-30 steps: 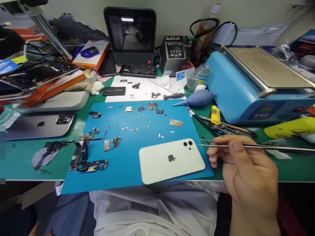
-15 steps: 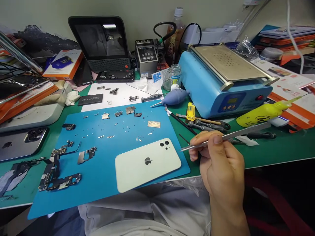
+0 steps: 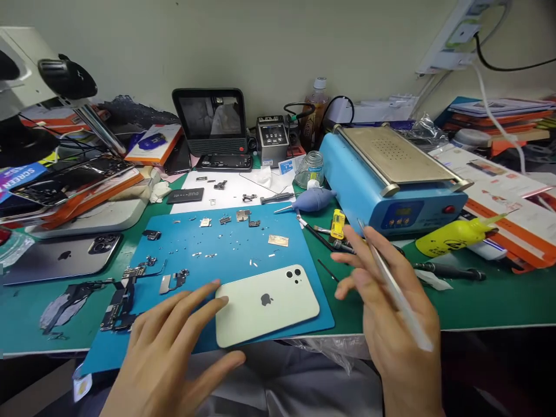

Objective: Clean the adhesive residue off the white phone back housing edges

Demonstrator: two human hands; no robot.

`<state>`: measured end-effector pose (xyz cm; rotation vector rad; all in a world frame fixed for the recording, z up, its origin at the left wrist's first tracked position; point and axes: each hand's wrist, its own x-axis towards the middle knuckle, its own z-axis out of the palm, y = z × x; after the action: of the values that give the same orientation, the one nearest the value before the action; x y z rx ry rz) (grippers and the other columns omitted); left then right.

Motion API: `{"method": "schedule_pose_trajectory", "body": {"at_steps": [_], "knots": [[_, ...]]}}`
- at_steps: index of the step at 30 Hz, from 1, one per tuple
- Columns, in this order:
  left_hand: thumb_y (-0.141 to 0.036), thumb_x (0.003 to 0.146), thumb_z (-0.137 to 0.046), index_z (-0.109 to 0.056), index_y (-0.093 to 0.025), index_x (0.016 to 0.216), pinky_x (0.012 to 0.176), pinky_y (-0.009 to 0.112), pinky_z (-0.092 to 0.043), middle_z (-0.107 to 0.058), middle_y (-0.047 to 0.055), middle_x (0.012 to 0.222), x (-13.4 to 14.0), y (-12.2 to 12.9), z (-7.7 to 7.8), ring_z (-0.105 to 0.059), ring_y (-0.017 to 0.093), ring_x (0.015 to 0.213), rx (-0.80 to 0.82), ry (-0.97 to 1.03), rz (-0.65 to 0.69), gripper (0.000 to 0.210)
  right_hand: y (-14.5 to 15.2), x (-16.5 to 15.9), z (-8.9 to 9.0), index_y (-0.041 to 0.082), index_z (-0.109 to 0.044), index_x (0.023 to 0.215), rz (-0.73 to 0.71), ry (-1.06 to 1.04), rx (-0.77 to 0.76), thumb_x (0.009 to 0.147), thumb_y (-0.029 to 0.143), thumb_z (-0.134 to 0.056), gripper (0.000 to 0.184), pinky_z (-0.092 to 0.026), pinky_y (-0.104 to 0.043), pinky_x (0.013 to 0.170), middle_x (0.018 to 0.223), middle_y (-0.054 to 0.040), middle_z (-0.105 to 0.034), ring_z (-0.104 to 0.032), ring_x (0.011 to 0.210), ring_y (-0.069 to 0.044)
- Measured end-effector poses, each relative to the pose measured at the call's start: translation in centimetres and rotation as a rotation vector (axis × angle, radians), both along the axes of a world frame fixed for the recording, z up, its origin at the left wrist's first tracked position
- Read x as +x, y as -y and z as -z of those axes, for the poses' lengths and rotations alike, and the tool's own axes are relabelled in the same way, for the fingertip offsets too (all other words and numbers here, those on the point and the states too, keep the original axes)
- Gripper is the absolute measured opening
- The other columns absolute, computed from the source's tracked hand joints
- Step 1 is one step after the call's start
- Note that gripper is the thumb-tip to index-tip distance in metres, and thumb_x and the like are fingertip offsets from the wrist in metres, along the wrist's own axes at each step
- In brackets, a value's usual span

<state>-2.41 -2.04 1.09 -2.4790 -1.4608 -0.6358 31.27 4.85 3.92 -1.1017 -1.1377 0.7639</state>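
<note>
A white phone lies back-up on the near right part of a blue work mat. My left hand hovers open at the mat's near edge, fingertips close to the phone's left end. My right hand is raised right of the phone, over the green table cover, and holds metal tweezers that point up and away. Small screws, brackets and circuit boards are spread over the mat's left and far parts.
A blue heating machine stands at the right, with a yellow bottle, screwdrivers and a blue air blower near it. A grey phone lies left. Boxes, a small screen and a soldering station line the back.
My left hand has come into view at the phone's left end. My right hand has turned the tweezers from pointing left to pointing up. The view has tilted upward.
</note>
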Motion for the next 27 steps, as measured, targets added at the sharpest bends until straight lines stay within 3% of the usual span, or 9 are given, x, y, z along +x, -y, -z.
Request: {"method": "schedule_pose_trajectory", "body": {"at_steps": [2,4,7,12,16,18,20,23,27], "knots": [[-0.073,0.113,-0.067,-0.066,-0.034,0.159,0.104,0.045,-0.054,-0.076,0.000,0.165,1.0,-1.4,-0.2,-0.065,0.030,0.144,-0.002,-0.010,-0.039,0.060,0.5,0.5,0.0,0.040,-0.083,0.152,0.077,-0.017,0.011,0.113,0.041,-0.082,0.039,-0.069,-0.026,0.067,0.152,-0.0091,-0.084,-0.086,0.109,-0.023],[-0.074,0.113,-0.068,-0.065,-0.033,0.152,0.105,0.045,-0.055,-0.078,0.001,0.161,1.4,-1.9,-0.2,-0.067,0.029,0.141,-0.029,-0.008,-0.065,0.057,1.1,0.9,0.2,0.035,-0.091,0.135,0.127,-0.038,0.015,0.113,0.046,-0.081,0.027,-0.066,-0.024,0.062,0.117,-0.0082,-0.093,-0.083,0.086,-0.019],[-0.073,0.112,-0.069,-0.063,-0.034,0.150,0.107,0.042,-0.059,-0.078,0.001,0.160,1.0,-1.9,-0.3,-0.069,0.026,0.142,-0.082,-0.009,-0.068,0.055,1.7,1.1,0.5,0.030,-0.096,0.109,0.149,-0.057,-0.008,0.111,0.053,-0.082,0.027,-0.062,-0.022,0.054,0.085,-0.0057,-0.087,-0.077,0.066,-0.016],[-0.070,0.114,-0.065,-0.066,-0.038,0.148,0.106,0.041,-0.061,-0.076,-0.001,0.165,-0.2,-1.5,-0.8,-0.070,0.026,0.142,-0.119,-0.013,-0.071,0.047,1.8,1.0,0.6,0.025,-0.092,0.099,0.116,-0.016,-0.108,0.108,0.053,-0.086,0.030,-0.065,-0.025,0.050,0.087,-0.0065,-0.085,-0.079,0.064,-0.019],[-0.071,0.114,-0.062,-0.067,-0.034,0.154,0.109,0.044,-0.057,-0.064,0.002,0.179,-0.1,-1.5,-1.0,-0.060,0.031,0.153,-0.065,-0.048,-0.025,0.054,1.4,0.8,0.1,0.026,-0.084,0.097,0.071,0.041,-0.119,0.097,0.048,-0.099,0.026,-0.069,-0.026,0.053,0.082,-0.0010,-0.082,-0.077,0.058,-0.018],[-0.069,0.115,-0.061,-0.066,-0.029,0.154,0.115,0.044,-0.053,-0.059,0.006,0.182,0.7,-1.8,-1.3,-0.055,0.032,0.159,-0.037,-0.064,0.020,0.056,1.1,0.4,-0.2,0.026,-0.082,0.097,0.067,0.083,-0.119,0.103,0.047,-0.093,0.024,-0.070,-0.026,0.055,0.085,-0.0010,-0.082,-0.079,0.060,-0.017],[-0.066,0.117,-0.062,-0.067,-0.027,0.151,0.121,0.043,-0.047,-0.066,0.007,0.175,1.8,-2.3,-1.6,-0.053,0.030,0.161,-0.031,-0.054,0.063,0.052,0.7,0.0,-0.5,0.026,-0.084,0.100,0.065,0.134,-0.123,0.111,0.049,-0.084,0.025,-0.071,-0.025,0.058,0.088,-0.0025,-0.084,-0.080,0.063,-0.017],[-0.065,0.118,-0.062,-0.069,-0.029,0.151,0.125,0.042,-0.044,-0.075,0.002,0.163,3.1,-3.3,-1.7,-0.055,0.028,0.159,-0.051,-0.042,0.102,0.049,-0.2,-0.2,-0.7,0.027,-0.085,0.097,0.025,0.210,-0.118,0.114,0.050,-0.079,0.030,-0.069,-0.022,0.059,0.087,-0.0019,-0.083,-0.079,0.064,-0.015],[-0.073,0.116,-0.063,-0.070,-0.032,0.155,0.121,0.042,-0.048,-0.068,-0.001,0.174,3.4,-4.3,-0.8,-0.058,0.027,0.156,-0.096,-0.055,0.149,0.058,-1.5,-0.1,-0.7,0.028,-0.082,0.094,-0.067,0.278,-0.126,0.120,0.053,-0.067,0.039,-0.069,-0.021,0.060,0.086,-0.0006,-0.082,-0.079,0.065,-0.015]]}}
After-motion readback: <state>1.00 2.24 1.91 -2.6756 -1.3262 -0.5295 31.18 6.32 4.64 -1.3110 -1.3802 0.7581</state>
